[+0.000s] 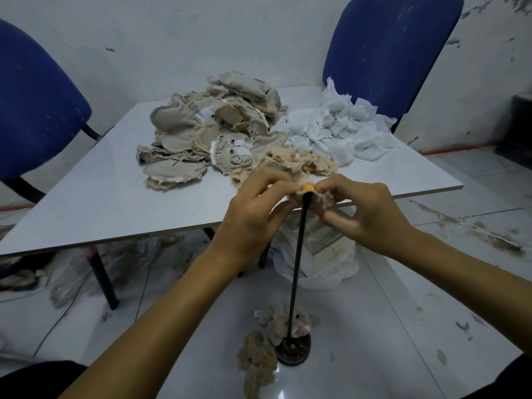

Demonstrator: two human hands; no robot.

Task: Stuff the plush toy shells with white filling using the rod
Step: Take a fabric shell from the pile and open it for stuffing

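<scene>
Fuzzy tan shell (309,197) on black rod (299,254)

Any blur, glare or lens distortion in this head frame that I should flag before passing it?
Head view: fisheye bends the table edge and the chairs; right hand fingers are motion-smeared, left hand sharper; a small glare spot sits on the floor tile near the rod base; light is flat and cool, corners dark.

Bare makeshift workroom: scuffed white wall (172,38), tiled floor (403,312), small table (86,203) piled with shells (207,133) and filling (339,131), two blue chairs (388,53).
</scene>
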